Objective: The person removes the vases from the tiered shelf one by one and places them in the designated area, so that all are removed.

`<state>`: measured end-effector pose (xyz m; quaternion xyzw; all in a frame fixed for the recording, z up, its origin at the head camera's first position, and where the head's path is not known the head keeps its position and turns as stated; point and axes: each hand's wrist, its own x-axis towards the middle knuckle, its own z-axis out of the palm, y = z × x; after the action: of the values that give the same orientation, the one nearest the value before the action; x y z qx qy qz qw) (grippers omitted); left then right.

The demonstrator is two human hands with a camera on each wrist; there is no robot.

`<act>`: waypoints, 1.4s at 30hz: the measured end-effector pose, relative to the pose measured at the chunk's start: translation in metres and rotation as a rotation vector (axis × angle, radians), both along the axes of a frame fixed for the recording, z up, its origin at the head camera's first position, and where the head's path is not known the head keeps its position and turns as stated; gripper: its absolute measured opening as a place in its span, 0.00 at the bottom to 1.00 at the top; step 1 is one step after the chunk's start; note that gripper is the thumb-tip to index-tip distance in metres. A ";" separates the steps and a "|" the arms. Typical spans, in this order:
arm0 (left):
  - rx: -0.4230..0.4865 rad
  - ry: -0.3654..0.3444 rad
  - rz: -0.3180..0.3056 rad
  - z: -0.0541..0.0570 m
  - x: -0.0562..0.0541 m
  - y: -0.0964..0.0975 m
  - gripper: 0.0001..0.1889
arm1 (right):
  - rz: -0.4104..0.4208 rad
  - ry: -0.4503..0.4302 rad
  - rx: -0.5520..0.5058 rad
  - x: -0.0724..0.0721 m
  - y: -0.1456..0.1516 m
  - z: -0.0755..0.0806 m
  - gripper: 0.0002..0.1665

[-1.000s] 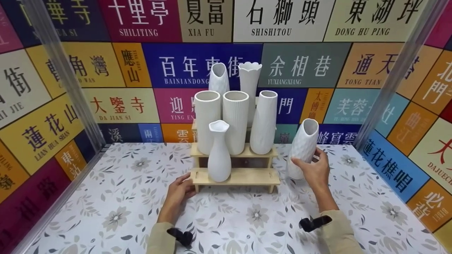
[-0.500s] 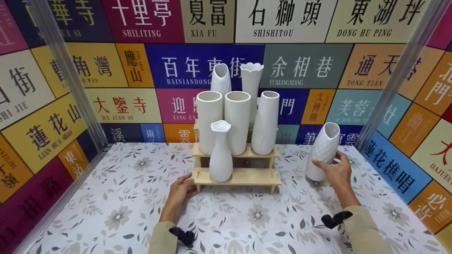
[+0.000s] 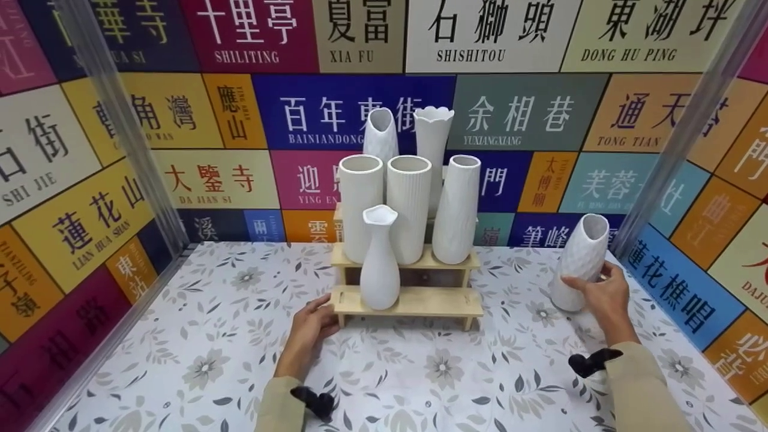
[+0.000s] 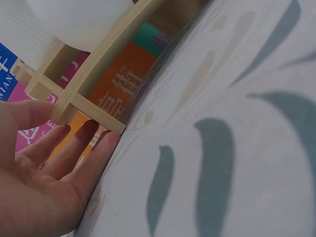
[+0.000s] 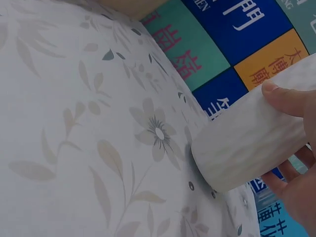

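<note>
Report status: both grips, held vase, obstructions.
Left grip touching tiered pale wooden stand. Right grip holding slant-mouthed, dimpled white vase, right of stand. Six other white vases at stand; no obstruction visible.

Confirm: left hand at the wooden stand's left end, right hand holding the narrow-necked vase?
Not quite: the right hand holds the slant-mouthed textured vase. The head view shows the narrow-necked vase standing on the wooden stand instead. The left hand is at the stand's left end, as you say.

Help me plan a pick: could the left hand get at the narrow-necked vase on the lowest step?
Probably yes: the left hand touches the left end of the wooden stand, and nothing is in front of the narrow-necked vase.
</note>
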<state>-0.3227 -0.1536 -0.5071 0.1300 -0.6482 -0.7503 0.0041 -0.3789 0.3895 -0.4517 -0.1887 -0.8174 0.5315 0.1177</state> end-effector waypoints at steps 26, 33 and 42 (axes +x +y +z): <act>0.038 0.020 -0.006 0.004 0.003 0.001 0.27 | 0.120 0.027 0.162 -0.005 0.027 -0.004 0.58; 0.002 -0.001 -0.011 0.003 0.000 0.003 0.27 | 0.078 0.020 0.102 -0.005 0.025 -0.002 0.56; 0.002 -0.015 0.000 0.003 0.002 0.000 0.27 | -0.040 -0.009 0.101 -0.001 0.002 0.013 0.52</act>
<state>-0.3212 -0.1537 -0.5044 0.1353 -0.6476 -0.7498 -0.0009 -0.3794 0.3914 -0.4383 -0.2011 -0.8398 0.4862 0.1341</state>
